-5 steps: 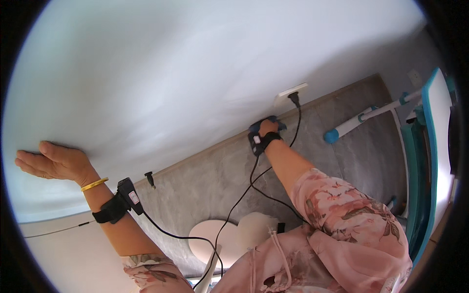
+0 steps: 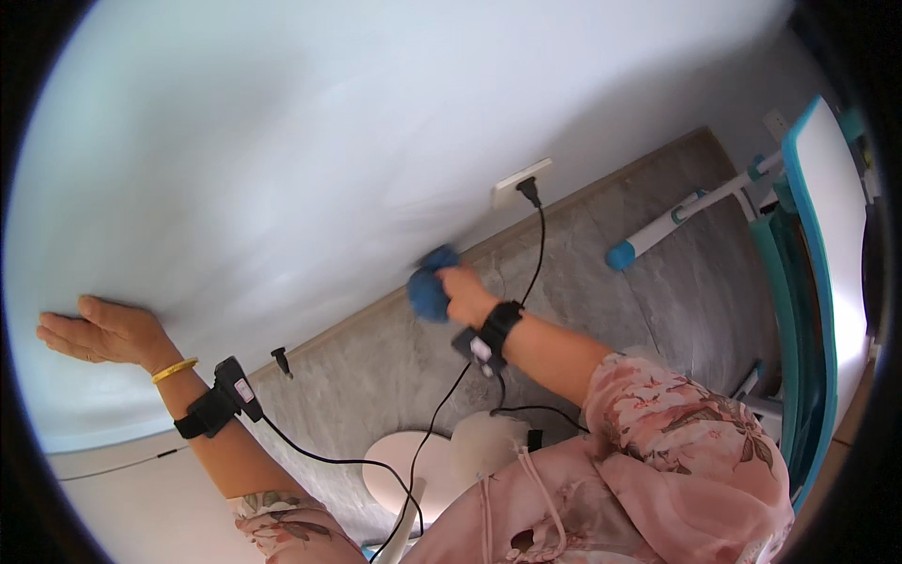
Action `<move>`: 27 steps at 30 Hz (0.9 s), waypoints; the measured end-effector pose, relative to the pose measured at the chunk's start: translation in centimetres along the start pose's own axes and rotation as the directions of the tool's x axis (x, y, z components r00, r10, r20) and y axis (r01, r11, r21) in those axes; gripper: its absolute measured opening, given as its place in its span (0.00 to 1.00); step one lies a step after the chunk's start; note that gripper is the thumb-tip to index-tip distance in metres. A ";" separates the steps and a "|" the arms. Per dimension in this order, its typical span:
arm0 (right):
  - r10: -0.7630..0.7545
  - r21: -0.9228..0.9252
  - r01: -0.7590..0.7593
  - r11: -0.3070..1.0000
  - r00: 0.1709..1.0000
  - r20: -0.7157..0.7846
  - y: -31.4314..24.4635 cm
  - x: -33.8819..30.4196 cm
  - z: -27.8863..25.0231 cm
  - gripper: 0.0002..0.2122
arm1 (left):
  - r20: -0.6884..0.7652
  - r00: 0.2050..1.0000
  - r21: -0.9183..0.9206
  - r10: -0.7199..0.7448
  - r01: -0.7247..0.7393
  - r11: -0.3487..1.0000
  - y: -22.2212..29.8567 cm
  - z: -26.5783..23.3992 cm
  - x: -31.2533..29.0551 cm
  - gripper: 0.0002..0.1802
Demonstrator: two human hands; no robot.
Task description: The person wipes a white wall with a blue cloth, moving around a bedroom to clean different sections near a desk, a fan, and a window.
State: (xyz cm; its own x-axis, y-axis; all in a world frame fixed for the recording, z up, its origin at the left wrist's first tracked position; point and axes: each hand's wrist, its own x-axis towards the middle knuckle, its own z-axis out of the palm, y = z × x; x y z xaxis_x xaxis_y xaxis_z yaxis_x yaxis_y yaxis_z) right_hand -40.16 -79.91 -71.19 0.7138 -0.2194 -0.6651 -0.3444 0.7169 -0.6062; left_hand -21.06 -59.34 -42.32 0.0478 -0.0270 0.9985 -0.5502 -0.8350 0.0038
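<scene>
My right hand point(image 2: 462, 291) is closed around a bunched blue cloth point(image 2: 429, 287), pressing it against the lower part of the white wall point(image 2: 310, 160), just above the skirting. My left hand point(image 2: 99, 331) lies flat on the same wall far to the left, fingers together and extended, holding nothing. Both wrists wear black straps with small devices, and a yellow bangle sits on my left wrist.
A white wall socket point(image 2: 520, 182) with a black plug point(image 2: 531, 191) and trailing cable is up right of the cloth. A white-and-blue mop handle point(image 2: 681, 216) and a teal-edged board point(image 2: 817, 282) lean at the right. A white stool point(image 2: 413, 465) stands on the grey floor.
My right hand with the blue cloth has slid left and down along the wall, away from the socket. My left hand stays flat on the wall.
</scene>
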 end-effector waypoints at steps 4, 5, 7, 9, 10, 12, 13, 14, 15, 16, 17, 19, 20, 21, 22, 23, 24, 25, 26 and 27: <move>-0.015 -0.002 0.020 1.000 0.796 0.605 -6.4 -9.3 -0.9 0.19 | 0.030 1.000 0.027 -0.006 0.005 1.000 -0.5 -0.2 0.4 0.37; -0.059 -0.049 0.121 0.991 0.751 0.658 -8.6 -11.0 -3.3 0.19 | 0.046 0.998 0.066 -0.032 0.029 0.997 -0.1 -0.1 0.5 0.38; -0.290 -0.136 0.487 0.863 0.696 0.657 -12.2 -12.4 -9.3 0.22 | 0.051 0.997 0.066 -0.057 0.053 0.996 1.5 0.4 1.0 0.39; -0.416 -0.056 0.454 0.889 0.853 0.315 -13.7 -13.2 -16.8 0.22 | 0.055 0.994 0.069 -0.089 0.086 0.994 4.0 0.7 1.0 0.39; -0.482 0.069 0.477 0.876 0.867 0.128 -13.4 -12.4 -20.1 0.19 | 0.069 0.997 -0.018 0.039 -0.038 0.999 5.6 0.9 -0.1 0.39; -0.348 0.255 0.384 0.888 0.921 -0.173 -12.1 -9.0 -26.8 0.19 | 0.098 0.961 -0.144 0.257 -0.242 0.960 9.9 1.5 -1.6 0.39; -0.351 0.260 0.383 0.886 0.922 -0.161 -11.1 -6.9 -28.8 0.19 | 0.119 0.928 -0.181 0.354 -0.330 0.926 12.1 1.7 -1.7 0.39; -0.283 0.293 0.357 0.887 0.922 -0.265 -10.2 -5.0 -30.7 0.20 | 0.131 0.907 -0.233 0.401 -0.365 0.901 14.5 1.9 -2.1 0.38; -0.206 0.327 0.335 0.884 0.906 -0.371 -9.7 -4.1 -32.1 0.21 | 0.144 0.884 -0.293 0.444 -0.391 0.873 16.6 2.4 -3.0 0.37; -0.204 0.338 0.335 0.880 0.907 -0.367 -9.5 -3.5 -31.8 0.21 | 0.140 0.880 -0.294 0.455 -0.401 0.867 17.6 2.7 -3.3 0.37; -0.267 0.190 0.395 0.899 0.838 -0.476 -9.1 -2.8 -31.3 0.23 | 0.178 0.853 -0.222 0.492 -0.452 0.864 18.3 3.0 -3.6 0.36; -0.278 0.133 0.421 0.897 0.773 -0.570 -9.1 -0.6 -31.1 0.28 | 0.145 0.831 -0.115 0.537 -0.525 0.843 19.0 3.7 -3.3 0.33; -0.284 0.102 0.430 0.897 0.738 -0.612 -9.3 0.6 -30.9 0.31 | 0.136 0.824 -0.119 0.550 -0.538 0.835 19.0 3.8 -3.0 0.33; -0.244 0.108 0.397 0.912 0.734 -0.634 -9.3 1.8 -31.0 0.33 | 0.136 0.834 -0.108 0.535 -0.524 0.845 19.1 3.9 -3.5 0.34; -0.207 0.120 0.364 0.924 0.738 -0.642 -9.2 3.4 -30.3 0.36 | 0.134 0.840 -0.083 0.525 -0.519 0.851 19.1 3.5 -3.2 0.34; -0.209 0.062 0.321 0.945 0.741 -0.639 -8.4 5.2 -30.9 0.36 | 0.156 0.846 -0.076 0.510 -0.504 0.860 19.7 3.4 -3.2 0.34; -0.208 0.006 0.272 0.962 0.747 -0.631 -7.8 6.8 -30.9 0.36 | 0.149 0.847 -0.096 0.510 -0.501 0.860 20.2 3.4 -3.1 0.34; -0.147 0.120 0.263 0.957 0.799 -0.583 -6.8 8.2 -26.1 0.37 | 0.150 0.834 -0.069 0.531 -0.527 0.847 19.4 3.3 -2.9 0.35; -0.090 0.230 0.246 0.941 0.843 -0.531 -5.0 8.2 -21.8 0.37 | 0.150 0.823 -0.044 0.548 -0.548 0.835 18.5 3.2 -2.7 0.35; -0.201 0.014 0.225 0.974 0.895 -0.399 -3.4 8.5 -20.4 0.36 | 0.172 0.822 -0.021 0.543 -0.548 0.836 18.6 2.9 -2.4 0.35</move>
State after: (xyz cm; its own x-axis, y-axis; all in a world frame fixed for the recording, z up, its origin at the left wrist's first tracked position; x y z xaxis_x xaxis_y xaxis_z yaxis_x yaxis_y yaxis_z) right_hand -45.37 -97.71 -83.73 0.4643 -0.6044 -0.6474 -0.1667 0.6583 -0.7340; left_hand -29.00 -76.42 -44.77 -0.1160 -0.5701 0.8133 -0.5034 -0.6721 -0.5430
